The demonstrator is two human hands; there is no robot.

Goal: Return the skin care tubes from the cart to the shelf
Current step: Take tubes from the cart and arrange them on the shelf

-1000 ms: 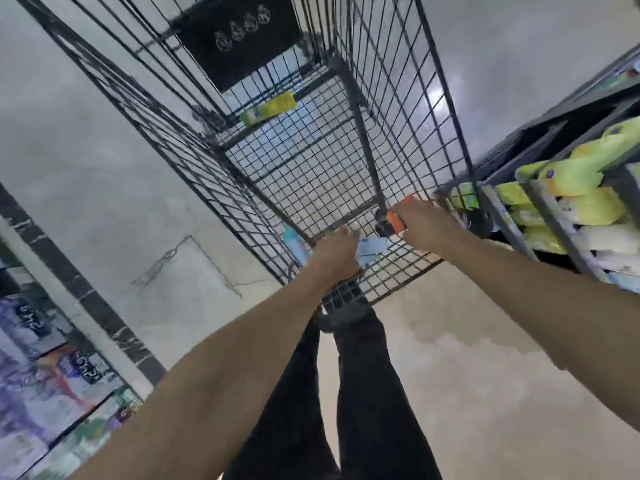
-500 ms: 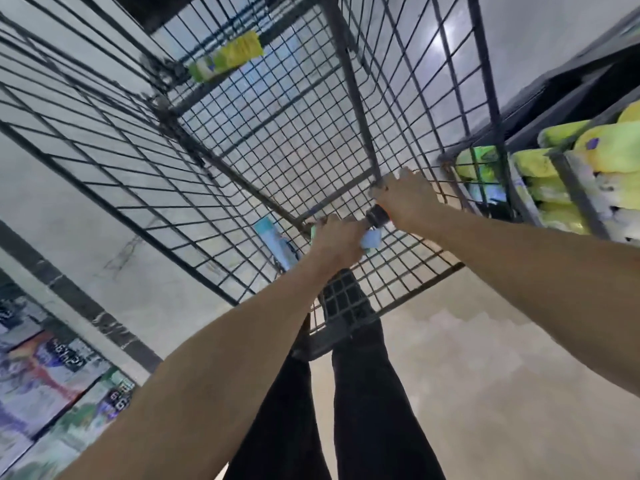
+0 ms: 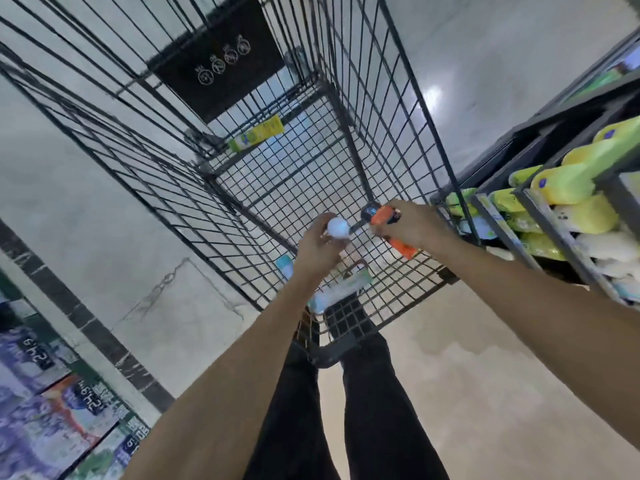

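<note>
left grip (image 3: 317,247) curls round a white-capped tube (image 3: 337,227); right grip (image 3: 408,225) holds an orange tube (image 3: 391,223) above the cart (image 3: 242,188). best lift both clear, then swing toward the shelf (image 3: 540,202) at three o'clock.

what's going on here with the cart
A person stands over a wire shopping cart beside a stocked shelf. The right hand grips an orange tube; the left hand holds a white-capped tube. A yellow-green tube lies at the cart's far end, and pale tubes lie at the near end.
</note>
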